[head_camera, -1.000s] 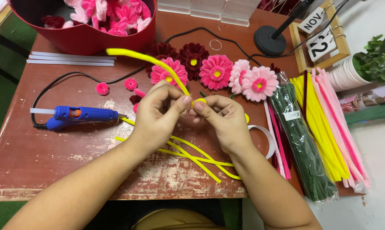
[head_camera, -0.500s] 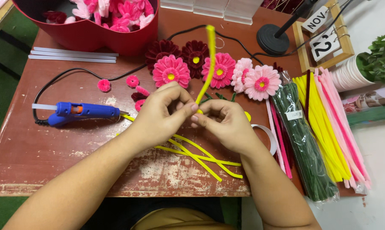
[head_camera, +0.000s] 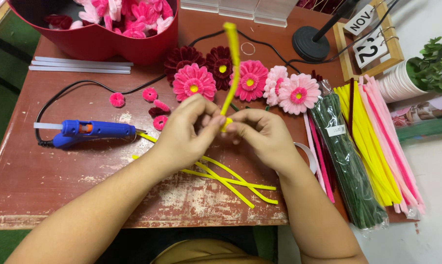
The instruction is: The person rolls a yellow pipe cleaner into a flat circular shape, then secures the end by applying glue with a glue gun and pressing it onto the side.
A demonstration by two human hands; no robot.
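Hands meet mid-counter: left hand (head_camera: 189, 132) and right hand (head_camera: 260, 134) both pinch the base of a yellow pipe cleaner (head_camera: 232, 63) standing upright above the counter (head_camera: 60, 186). Keep pinch tight, twist close to fingertips; loose yellow stems (head_camera: 231, 178) lie below.

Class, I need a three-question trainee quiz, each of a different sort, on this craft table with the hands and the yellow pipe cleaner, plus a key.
1. True or false: both hands pinch the upright yellow fuzzy pipe cleaner at its lower end.
2. Which lies nearest the left hand? A) blue glue gun B) black round lamp base C) green pipe cleaner pack
3. Fill in: the red box holds pink ____.

Key: 1 true; 2 A; 3 flowers. The right hand meets the left at the stem.
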